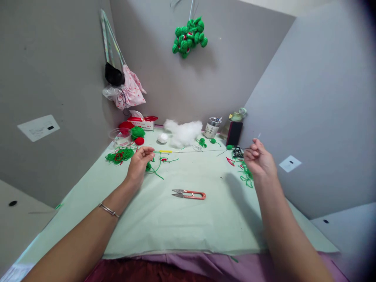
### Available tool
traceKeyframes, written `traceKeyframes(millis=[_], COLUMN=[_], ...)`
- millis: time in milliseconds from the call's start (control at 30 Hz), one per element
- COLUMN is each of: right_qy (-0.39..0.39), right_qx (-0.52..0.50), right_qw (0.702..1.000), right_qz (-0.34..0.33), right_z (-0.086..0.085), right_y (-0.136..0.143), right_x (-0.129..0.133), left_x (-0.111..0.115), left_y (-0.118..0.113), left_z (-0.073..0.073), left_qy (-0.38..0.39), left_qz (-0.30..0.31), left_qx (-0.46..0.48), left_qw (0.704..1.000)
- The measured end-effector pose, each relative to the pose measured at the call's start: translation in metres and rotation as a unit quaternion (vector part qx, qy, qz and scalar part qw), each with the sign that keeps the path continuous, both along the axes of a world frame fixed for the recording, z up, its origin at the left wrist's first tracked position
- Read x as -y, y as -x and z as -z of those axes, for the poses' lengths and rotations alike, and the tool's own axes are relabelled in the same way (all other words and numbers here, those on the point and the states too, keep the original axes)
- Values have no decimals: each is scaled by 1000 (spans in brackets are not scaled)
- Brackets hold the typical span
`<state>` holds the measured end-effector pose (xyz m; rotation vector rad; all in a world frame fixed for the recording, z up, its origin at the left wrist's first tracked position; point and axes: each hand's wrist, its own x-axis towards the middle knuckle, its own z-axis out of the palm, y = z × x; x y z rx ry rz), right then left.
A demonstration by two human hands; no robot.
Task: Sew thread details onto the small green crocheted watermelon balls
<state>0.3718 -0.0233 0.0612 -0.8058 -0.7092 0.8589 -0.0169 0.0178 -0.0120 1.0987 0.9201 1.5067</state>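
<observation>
Head — thread (pixel 210 150) between hands (pixel 140 162) (pixel 261 161), room around snips (pixel 185 192)

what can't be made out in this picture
All in the head view:
- Green yarn piece: partly hidden by the left hand.
- Dark thread: right end hidden by the right hand.
- White wall label: markings too small, blurred.
- Dotted bag: contents hidden by cloth.

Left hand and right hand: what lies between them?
In the head view, a thin dark strand spans the gap from the left hand to the right hand. A yellow-handled tool also shows there, near the left hand; whether it is held is unclear.
</observation>
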Motion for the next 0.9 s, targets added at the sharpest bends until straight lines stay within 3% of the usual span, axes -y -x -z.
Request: traceKeyframes(millis=[100, 267, 367, 433, 533, 700, 800, 900], right_qy=[22, 71, 103, 134, 184, 255, 277, 275], right_qx=[2, 200, 267, 318, 398, 476, 487, 478], right_qw=[1000, 972, 951, 932, 891, 833, 822, 829], right_qz=[3, 106, 117, 113, 117, 120, 104, 90], right_z=[5, 10, 18, 28, 44, 61, 69, 75], right_y=[-6, -16, -16, -9, 9, 42, 56, 61], right_x=[-3, -25, -49, -70, -107, -163, -182, -187], left_x=[4, 11, 17, 21, 23, 21, 23, 28], left_y=[-2, -7, -13, -17, -21, -22, -24, -26], left_z=[-3, -5, -4, -2, 1, 3, 1, -1], left_qy=[15, 23, 9, -6, -27, -6, 4, -7], left_qz=[66, 211, 267, 263, 200, 157, 162, 172], left_qx=[-15, -88, -160, -194, -221, -218, -222, -233], left_qw=[998, 973, 950, 945, 954, 963, 962, 957])
